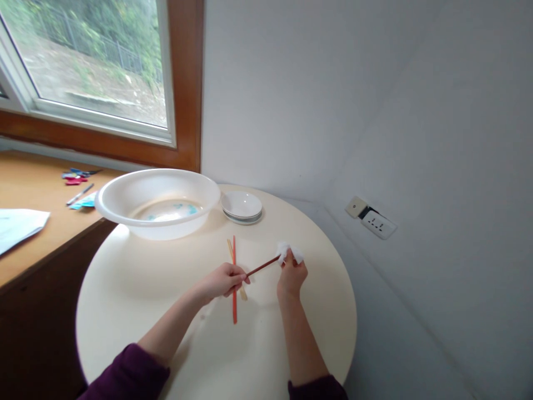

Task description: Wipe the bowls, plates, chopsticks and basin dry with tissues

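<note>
My left hand (228, 278) pinches one end of a dark brown chopstick (263, 266), which slants up to the right above the table. Around its other end my right hand (292, 272) is closed on a crumpled white tissue (284, 248), hiding that tip. Beneath my left hand lie a red chopstick (235, 308) and a pale wooden chopstick (230, 250), crossing each other on the round table (266, 344). My fingers cover part of both, so I cannot tell exactly how many sticks are there.
A large white plastic basin (158, 228) with some water stands at the back left. Beside it sits a small stack of white plates (241, 204). On the wooden desk (25, 178) at left lie scissors (77, 178), a pen (80, 194) and paper (19, 225). A wall socket (378, 223) is at right.
</note>
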Demonstrator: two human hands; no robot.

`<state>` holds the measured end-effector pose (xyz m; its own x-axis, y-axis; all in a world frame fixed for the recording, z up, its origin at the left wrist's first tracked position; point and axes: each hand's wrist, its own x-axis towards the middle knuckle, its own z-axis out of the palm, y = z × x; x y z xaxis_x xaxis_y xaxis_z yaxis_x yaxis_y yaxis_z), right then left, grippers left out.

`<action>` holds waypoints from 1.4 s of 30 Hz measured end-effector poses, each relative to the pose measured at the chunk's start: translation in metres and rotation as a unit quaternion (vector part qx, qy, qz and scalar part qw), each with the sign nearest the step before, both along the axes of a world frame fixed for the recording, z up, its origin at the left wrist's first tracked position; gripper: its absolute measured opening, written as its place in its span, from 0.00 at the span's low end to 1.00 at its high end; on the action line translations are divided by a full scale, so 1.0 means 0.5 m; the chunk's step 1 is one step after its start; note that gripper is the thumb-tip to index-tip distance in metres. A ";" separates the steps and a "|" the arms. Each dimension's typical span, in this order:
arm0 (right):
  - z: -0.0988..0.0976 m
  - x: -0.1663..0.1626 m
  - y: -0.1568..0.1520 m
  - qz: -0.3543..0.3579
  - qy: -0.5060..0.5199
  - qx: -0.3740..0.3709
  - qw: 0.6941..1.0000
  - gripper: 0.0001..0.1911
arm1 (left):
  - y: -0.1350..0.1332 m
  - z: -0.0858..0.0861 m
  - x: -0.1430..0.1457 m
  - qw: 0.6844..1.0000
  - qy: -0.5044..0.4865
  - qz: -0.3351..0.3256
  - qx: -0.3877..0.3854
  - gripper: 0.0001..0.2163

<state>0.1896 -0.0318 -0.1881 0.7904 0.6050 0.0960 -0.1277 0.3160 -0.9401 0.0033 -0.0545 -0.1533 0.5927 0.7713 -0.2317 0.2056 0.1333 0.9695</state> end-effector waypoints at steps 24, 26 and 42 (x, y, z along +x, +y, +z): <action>0.043 -0.074 -0.037 0.454 0.072 -0.003 0.888 0.12 | 0.007 0.010 -0.014 0.928 -0.326 0.070 -0.164 0.08; 0.042 -0.074 -0.041 0.469 0.061 -0.006 0.881 0.13 | 0.007 0.010 -0.012 0.930 -0.327 0.045 -0.161 0.09; 0.074 -0.004 -0.056 0.476 0.150 0.095 0.861 0.23 | 0.002 0.030 -0.028 0.968 -0.230 0.035 -0.099 0.12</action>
